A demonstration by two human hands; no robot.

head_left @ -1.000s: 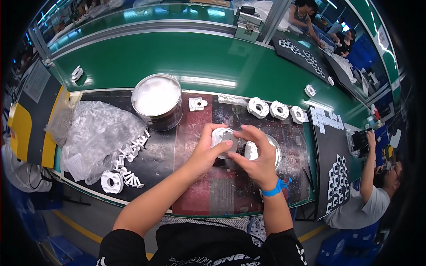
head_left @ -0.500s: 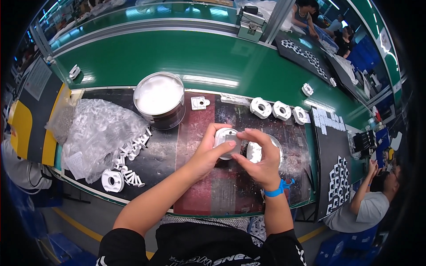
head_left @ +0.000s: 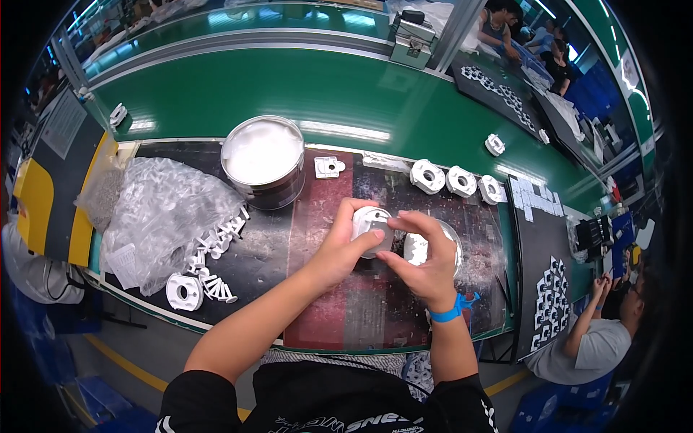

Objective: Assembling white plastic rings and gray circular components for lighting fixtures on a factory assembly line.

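Observation:
My left hand (head_left: pixel 342 244) is closed round a white round plastic part (head_left: pixel 367 215), its thumb pressing on a thin grey square plate (head_left: pixel 380 240) that lies over the part. From the right, the thumb and fingertips of my right hand (head_left: pixel 427 261) grip the plate's edges; a blue band circles that wrist. Below and behind the right hand is a round container of white paste (head_left: pixel 416 249), partly hidden by the fingers. Both hands are above the middle of the dark and red work board (head_left: pixel 317 317).
A large tin of white paste (head_left: pixel 263 153) stands behind my hands. Left lie a clear bag (head_left: pixel 162 216), white plastic pins (head_left: pixel 216 242) and a white ring part (head_left: pixel 185 292). Several white ring parts (head_left: pixel 427 177) line the back right. Beyond runs a green belt (head_left: pixel 346 86); a co-worker (head_left: pixel 599 339) sits at right.
My hands keep the same grip on the white part and grey plate. White parts on the green belt have shifted slightly left. The co-worker's hands at right have moved nearer their body.

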